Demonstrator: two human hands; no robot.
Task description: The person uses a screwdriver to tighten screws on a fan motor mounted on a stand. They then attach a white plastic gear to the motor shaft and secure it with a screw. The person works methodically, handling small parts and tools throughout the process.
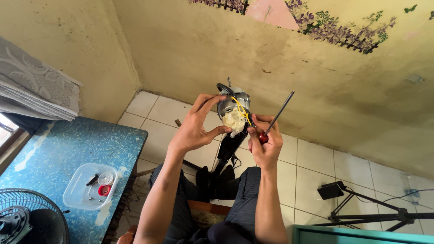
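A fan motor [233, 110] is gripped at centre by the curled fingers of the left hand [195, 129]; at its four o'clock, a screwdriver [275, 118] is clasped by the right hand [265, 145].

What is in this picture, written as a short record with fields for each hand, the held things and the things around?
left hand: left hand grips the grey metal fan motor with yellow wires, fingers on its top and side
right hand: right hand holds the red-handled screwdriver with thin dark shaft, shaft pointing up and right
motor support: black plastic fan stand below the motor
table: blue patterned table, at left
on table: clear plastic tub of small parts; black wire fan grille
floor: white tiles; black tripod
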